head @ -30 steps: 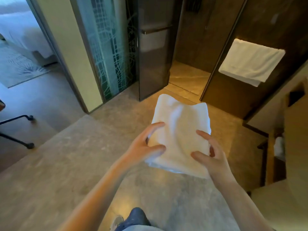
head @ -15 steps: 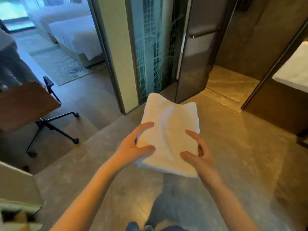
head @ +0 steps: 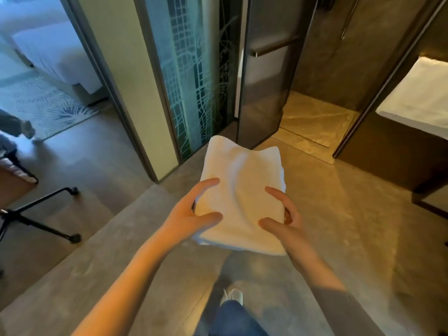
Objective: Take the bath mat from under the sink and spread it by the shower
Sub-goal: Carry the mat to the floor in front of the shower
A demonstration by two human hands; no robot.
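A folded white bath mat point(head: 242, 187) is held flat in front of me, above the stone floor. My left hand point(head: 191, 214) grips its near left edge, thumb on top. My right hand point(head: 283, 219) grips its near right edge the same way. The shower point(head: 312, 122), with a tan stone floor and a raised sill, lies ahead to the right behind an open dark glass door point(head: 264, 76).
A patterned glass panel point(head: 194, 76) and a pale wall end stand ahead left. An office chair base point(head: 43, 214) sits at the left on the lower floor. A white towel point(head: 419, 100) hangs at the right. My foot point(head: 232, 297) shows below.
The view swung left and then back a little toward the shower, and I have stepped closer to it. Both hands keep the same grip on the folded mat.
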